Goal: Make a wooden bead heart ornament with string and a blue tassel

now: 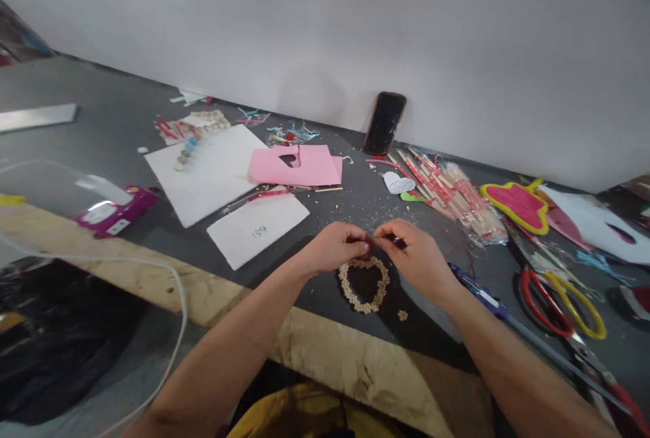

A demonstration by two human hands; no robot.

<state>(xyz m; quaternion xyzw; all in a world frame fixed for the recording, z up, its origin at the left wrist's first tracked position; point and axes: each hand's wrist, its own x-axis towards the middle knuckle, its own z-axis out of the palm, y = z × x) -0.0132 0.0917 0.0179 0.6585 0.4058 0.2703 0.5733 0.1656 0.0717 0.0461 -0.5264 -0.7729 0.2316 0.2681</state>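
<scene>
A heart-shaped ring of small pale wooden pieces (344,285) lies on the dark tabletop. Just above its top edge, my left hand (341,246) is closed in a pinch. Opposite it, my right hand (410,253) pinches too, its fingertips almost meeting those of the left. Whatever is between the fingertips is too small to make out. Close below my right hand rests a loose flower-shaped cluster of the same wooden pieces (402,315).
A phone (385,124) leans against the wall. Wrapped chopsticks (431,181), red-and-yellow-handled scissors (548,302) and a blue glue gun (478,291) are on the right. Pink paper (315,164), white sheets (256,231) and a purple device (116,211) are on the left.
</scene>
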